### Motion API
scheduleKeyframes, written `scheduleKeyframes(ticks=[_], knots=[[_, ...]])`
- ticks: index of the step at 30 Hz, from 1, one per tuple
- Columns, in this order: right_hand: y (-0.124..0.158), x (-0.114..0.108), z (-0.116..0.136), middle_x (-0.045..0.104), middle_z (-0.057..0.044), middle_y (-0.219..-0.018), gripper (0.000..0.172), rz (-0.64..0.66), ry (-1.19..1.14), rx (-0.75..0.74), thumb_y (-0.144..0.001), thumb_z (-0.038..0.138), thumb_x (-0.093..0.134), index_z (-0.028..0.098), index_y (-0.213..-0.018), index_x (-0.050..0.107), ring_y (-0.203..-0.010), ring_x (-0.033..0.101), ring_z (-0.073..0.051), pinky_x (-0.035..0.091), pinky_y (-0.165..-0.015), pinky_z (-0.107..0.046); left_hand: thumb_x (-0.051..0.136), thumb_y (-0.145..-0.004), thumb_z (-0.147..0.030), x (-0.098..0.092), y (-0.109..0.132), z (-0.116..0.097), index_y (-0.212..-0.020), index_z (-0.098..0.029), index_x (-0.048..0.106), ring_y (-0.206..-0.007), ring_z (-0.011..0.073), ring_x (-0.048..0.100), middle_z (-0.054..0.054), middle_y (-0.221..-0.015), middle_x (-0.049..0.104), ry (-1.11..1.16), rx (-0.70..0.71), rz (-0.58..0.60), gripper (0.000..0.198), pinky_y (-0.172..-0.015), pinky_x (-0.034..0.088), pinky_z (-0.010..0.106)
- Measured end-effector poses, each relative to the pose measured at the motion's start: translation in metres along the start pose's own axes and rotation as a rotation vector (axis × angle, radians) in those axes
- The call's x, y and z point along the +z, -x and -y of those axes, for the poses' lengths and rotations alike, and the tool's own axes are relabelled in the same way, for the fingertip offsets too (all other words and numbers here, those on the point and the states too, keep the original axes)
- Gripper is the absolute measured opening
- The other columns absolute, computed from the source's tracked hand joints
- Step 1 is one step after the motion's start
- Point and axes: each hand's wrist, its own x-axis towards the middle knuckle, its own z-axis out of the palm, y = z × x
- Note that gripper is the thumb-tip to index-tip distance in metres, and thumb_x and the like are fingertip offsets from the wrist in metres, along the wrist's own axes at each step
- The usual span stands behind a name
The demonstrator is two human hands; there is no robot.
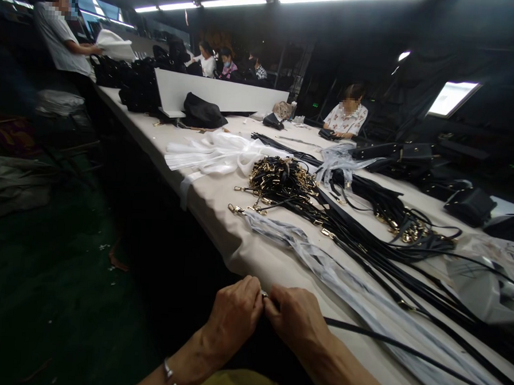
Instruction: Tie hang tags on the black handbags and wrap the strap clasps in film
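Black strap [374, 335] runs from behind the person's right hand [297, 316] toward the lower right, across the near side of a table with a pale covering [216, 216]. From where I stand, the left hand [236, 309] and the right are almost together just by the table's edge, both curled tight, their fingers clamped on a small metal fitting [264, 295] that peeks out between them. Whether the strap joins the fitting I cannot tell, as the knuckles hide it. A silvery bangle [168, 370] circles the left wrist.

Just past the hands lies a long run of clear plastic wrapping [295, 246], and beyond it I see a heap of black straps [279, 179] crowded with gold-coloured clasps. White strips [211, 153] fan out to the left of the heap; another strap bundle [379, 202] lies to its right. Across the table sits a person in a patterned shirt [344, 121], and over at the far left somebody in a pale shirt [58, 38] stands with a white, soft-looking piece [113, 45] held out in front
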Motion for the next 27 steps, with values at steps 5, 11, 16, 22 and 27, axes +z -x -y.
scheduleKeyframes(ticks=[5, 11, 16, 22, 27], knots=[[-0.001, 0.0, 0.0, 0.068, -0.001, -0.065, 0.024, 0.104, -0.352, 0.053, -0.086, 0.028, 0.052, 0.019, -0.069, 0.067, -0.062, 0.06, -0.013, 0.033, -0.055, -0.022, 0.043, -0.091, -0.015, -0.009, 0.0, -0.001, -0.077, -0.022, 0.046, -0.062, 0.014, 0.06, -0.002, -0.071, 0.06, 0.187, -0.009, 0.016, 0.016, -0.059, 0.041, 0.026], [0.011, -0.03, -0.042, 0.066, 0.001, -0.062, 0.025, 0.352, -0.566, 0.098, -0.088, 0.035, 0.05, 0.019, -0.08, 0.068, -0.049, 0.051, -0.01, 0.033, -0.047, -0.019, 0.038, -0.093, -0.017, -0.017, -0.005, 0.035, -0.075, -0.022, 0.047, -0.067, 0.0174, 0.058, 0.001, -0.074, 0.058, 0.087, -0.131, -0.123, 0.02, -0.064, 0.043, 0.029], [0.018, -0.04, -0.035, 0.065, 0.0, -0.062, 0.025, 0.251, -0.345, 0.002, -0.087, 0.033, 0.053, 0.019, -0.073, 0.069, -0.057, 0.053, -0.011, 0.031, -0.053, -0.021, 0.04, -0.09, -0.014, -0.021, 0.0, 0.016, -0.082, -0.021, 0.05, -0.089, 0.0201, 0.06, 0.006, -0.096, 0.063, 0.298, -0.027, -0.135, 0.014, -0.081, 0.046, 0.034], [0.018, -0.041, -0.018, 0.059, 0.003, -0.059, 0.019, 0.365, -0.439, -0.047, -0.081, 0.029, 0.055, 0.019, -0.072, 0.068, -0.055, 0.049, -0.01, 0.029, -0.05, -0.021, 0.032, -0.098, -0.023, -0.02, 0.003, -0.012, -0.084, -0.021, 0.048, -0.071, 0.0143, 0.055, 0.001, -0.078, 0.056, 0.659, 0.013, 0.054, 0.021, -0.07, 0.047, 0.025], [0.03, -0.12, -0.113, 0.056, -0.001, -0.058, 0.023, 0.385, -0.472, 0.189, -0.074, 0.045, 0.066, 0.023, -0.074, 0.074, -0.051, 0.044, -0.012, 0.032, -0.051, -0.026, 0.034, -0.096, -0.03, -0.014, 0.021, 0.059, -0.076, -0.022, 0.047, -0.063, 0.014, 0.051, -0.002, -0.069, 0.05, 0.556, -0.199, -0.108, 0.026, -0.064, 0.044, 0.025]])
